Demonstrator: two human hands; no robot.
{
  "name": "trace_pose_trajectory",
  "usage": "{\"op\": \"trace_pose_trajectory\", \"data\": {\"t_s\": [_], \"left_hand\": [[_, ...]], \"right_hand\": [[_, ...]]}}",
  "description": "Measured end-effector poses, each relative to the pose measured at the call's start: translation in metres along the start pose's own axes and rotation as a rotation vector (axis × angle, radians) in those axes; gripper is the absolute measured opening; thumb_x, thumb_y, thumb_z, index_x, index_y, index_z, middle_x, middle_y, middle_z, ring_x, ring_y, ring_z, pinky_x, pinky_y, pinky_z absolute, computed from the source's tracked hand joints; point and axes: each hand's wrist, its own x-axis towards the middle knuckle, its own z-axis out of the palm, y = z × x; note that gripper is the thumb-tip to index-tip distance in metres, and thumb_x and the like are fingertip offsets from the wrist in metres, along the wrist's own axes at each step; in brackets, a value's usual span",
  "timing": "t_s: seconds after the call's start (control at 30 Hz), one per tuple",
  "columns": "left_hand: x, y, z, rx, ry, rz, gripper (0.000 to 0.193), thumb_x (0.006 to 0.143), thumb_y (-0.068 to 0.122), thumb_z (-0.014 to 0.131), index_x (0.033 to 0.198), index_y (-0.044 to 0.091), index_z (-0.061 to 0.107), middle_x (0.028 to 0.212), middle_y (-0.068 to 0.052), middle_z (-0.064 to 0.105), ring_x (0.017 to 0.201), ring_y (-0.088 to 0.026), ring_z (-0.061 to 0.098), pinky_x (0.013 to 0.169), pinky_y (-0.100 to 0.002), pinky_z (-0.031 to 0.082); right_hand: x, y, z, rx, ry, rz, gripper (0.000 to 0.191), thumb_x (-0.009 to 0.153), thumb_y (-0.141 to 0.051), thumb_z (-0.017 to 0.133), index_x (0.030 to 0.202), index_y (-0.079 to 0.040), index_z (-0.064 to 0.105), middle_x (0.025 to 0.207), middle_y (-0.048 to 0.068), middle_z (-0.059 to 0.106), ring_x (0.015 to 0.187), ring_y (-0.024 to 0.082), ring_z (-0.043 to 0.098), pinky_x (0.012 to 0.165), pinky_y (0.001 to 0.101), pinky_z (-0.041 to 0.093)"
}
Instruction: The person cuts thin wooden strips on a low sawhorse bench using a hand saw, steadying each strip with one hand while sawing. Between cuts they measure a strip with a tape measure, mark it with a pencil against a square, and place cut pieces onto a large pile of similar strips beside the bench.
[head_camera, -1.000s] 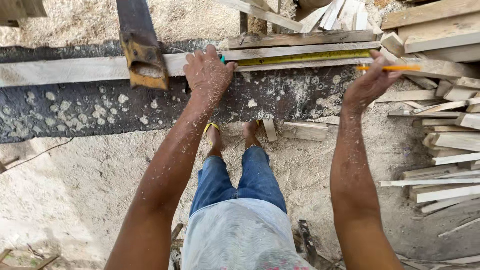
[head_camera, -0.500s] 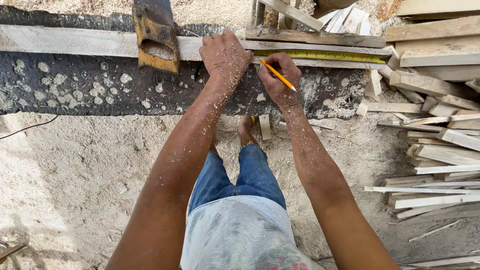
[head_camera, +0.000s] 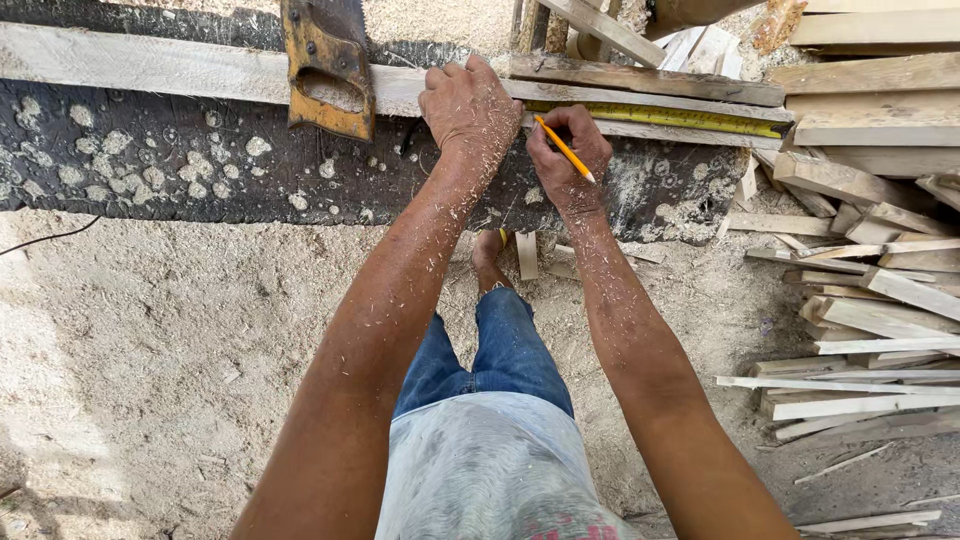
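Bare forearms, both dusted with sawdust flecks. Left hand (head_camera: 470, 105) and right hand (head_camera: 565, 155) ungloved. Blue jeans, pale grey shirt, yellow-strapped sandal.

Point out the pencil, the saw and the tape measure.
pencil (head_camera: 564, 148), head view, middle of its yellow shaft.
saw (head_camera: 327, 70), head view, its worn yellow handle.
tape measure (head_camera: 680, 117), head view, its yellow blade.

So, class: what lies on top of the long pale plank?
A handsaw, a yellow tape measure, and the left hand pressing down. The right hand holds a pencil; its tip is hidden.
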Motion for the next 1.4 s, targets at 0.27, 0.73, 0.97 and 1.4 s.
{"op": "trace_pose_trajectory", "data": {"t_s": [0.27, 0.73, 0.97, 1.4], "left_hand": [[0.0, 0.0, -0.004, -0.004, -0.059, 0.0, 0.074, 0.082, 0.071, 0.072, 0.111, 0.003, 0.059, 0.099, -0.016, 0.061, 0.099, -0.027, 0.059, 0.064, -0.045, 0.055], [0.004, -0.001, -0.002, 0.093, -0.127, 0.107, 0.066, 0.092, 0.067, 0.064, 0.115, 0.006, 0.061, 0.099, -0.015, 0.06, 0.095, -0.029, 0.061, 0.088, -0.058, 0.047], [-0.03, -0.019, -0.016, -0.335, -0.111, 0.189, 0.057, 0.085, 0.058, 0.071, 0.109, 0.007, 0.067, 0.105, -0.02, 0.063, 0.104, -0.039, 0.061, 0.084, -0.058, 0.049], [-0.019, -0.161, -0.086, -0.741, -0.159, 0.03, 0.059, 0.085, 0.055, 0.072, 0.103, 0.0, 0.072, 0.089, -0.023, 0.072, 0.088, -0.036, 0.073, 0.08, -0.046, 0.056]], "right_hand": [[0.0, -0.003, 0.0, 0.098, -0.009, 0.056, 0.017, 0.094, -0.004, 0.077, 0.099, -0.006, 0.06, 0.089, 0.004, 0.07, 0.079, 0.009, 0.07, 0.072, 0.0258, 0.059], [-0.006, 0.015, 0.007, 0.109, 0.02, 0.111, 0.014, 0.095, -0.004, 0.074, 0.097, -0.005, 0.06, 0.084, 0.004, 0.069, 0.073, 0.012, 0.068, 0.066, 0.0269, 0.058], [-0.058, 0.011, 0.001, 0.376, -0.131, 0.218, 0.013, 0.105, -0.015, 0.061, 0.094, -0.008, 0.062, 0.09, 0.007, 0.067, 0.076, 0.012, 0.066, 0.061, 0.0271, 0.061], [0.027, -0.088, 0.083, 0.074, -0.272, 0.436, 0.023, 0.11, -0.028, 0.052, 0.112, -0.005, 0.053, 0.079, 0.006, 0.063, 0.071, 0.012, 0.064, 0.066, 0.0327, 0.056]]}}
